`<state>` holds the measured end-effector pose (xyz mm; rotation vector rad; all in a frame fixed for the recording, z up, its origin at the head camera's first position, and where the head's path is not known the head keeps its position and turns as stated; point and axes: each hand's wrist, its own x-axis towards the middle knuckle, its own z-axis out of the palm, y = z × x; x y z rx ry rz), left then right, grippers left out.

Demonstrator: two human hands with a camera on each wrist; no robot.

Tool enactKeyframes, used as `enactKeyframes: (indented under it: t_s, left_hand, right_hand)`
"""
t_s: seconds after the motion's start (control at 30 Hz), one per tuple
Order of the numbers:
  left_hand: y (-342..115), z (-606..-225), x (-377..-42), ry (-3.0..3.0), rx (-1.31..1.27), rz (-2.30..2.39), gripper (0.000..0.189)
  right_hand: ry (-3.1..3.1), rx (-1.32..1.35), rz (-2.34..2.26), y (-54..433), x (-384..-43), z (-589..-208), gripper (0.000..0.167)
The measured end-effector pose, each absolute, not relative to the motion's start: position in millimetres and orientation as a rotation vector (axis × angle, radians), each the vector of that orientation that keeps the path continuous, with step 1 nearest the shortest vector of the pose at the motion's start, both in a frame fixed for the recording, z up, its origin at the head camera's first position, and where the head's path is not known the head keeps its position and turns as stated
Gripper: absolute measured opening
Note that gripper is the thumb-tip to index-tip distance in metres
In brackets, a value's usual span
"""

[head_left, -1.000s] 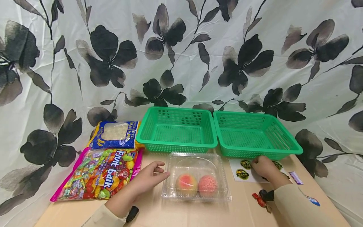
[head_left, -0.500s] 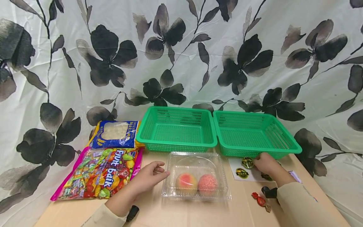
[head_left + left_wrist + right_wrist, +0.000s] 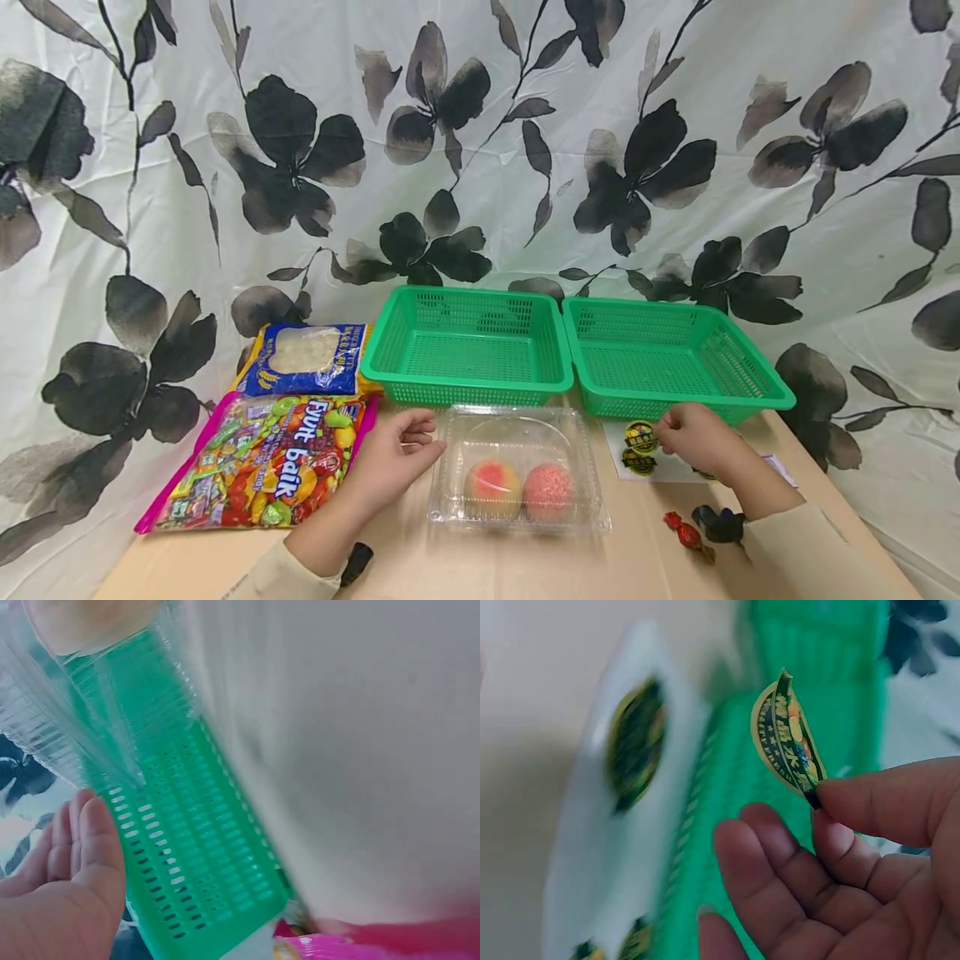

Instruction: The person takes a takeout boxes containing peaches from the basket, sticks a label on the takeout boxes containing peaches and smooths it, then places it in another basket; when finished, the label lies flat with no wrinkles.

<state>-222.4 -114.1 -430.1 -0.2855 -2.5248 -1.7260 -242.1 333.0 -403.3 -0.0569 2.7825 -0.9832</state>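
Note:
My right hand (image 3: 701, 442) pinches a round black-and-gold fruit sticker (image 3: 786, 739) by its edge between thumb and forefinger, the other fingers loosely bent. The sticker hangs off the white sticker sheet (image 3: 577, 847), which lies in front of the right basket and bears several more labels. My left hand (image 3: 397, 458), fingers relaxed, stays at the left side of a closed clear plastic clamshell (image 3: 517, 429). Inside the clamshell sit two round fruits, a yellow-red peach (image 3: 492, 486) and a pink, rough-looking one (image 3: 549, 490).
Two green baskets (image 3: 468, 389) (image 3: 678, 402) stand side by side at the back. On the left lie a fruit candy bag (image 3: 262, 467) and a blue-yellow food packet (image 3: 307, 358). A red wrapped candy (image 3: 688, 533) lies at the right front.
My right hand has lifted the sticker from the sheet and moved slightly left with it. My left hand has risen slightly beside the clamshell.

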Motion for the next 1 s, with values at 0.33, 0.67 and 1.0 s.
enactKeyframes:
  t_s: [0.33, 0.67, 1.0]
  left_hand:
    - [-85.2, -402.4, -210.2, -2.526, -0.612, -1.631, 0.016]
    - [-48.6, -373.3, -212.4, -2.659, -0.906, -1.515, 0.016]
    - [-47.1, -359.0, -220.4, -2.805, -0.931, -1.453, 0.02]
  right_hand:
    - [2.862, -0.189, -1.105, 275.8, -208.5, -363.2, 0.012]
    - [2.755, -0.378, -1.353, 220.2, -194.4, -345.5, 0.01]
    - [2.632, -0.402, -1.453, 193.4, -205.8, -349.6, 0.011]
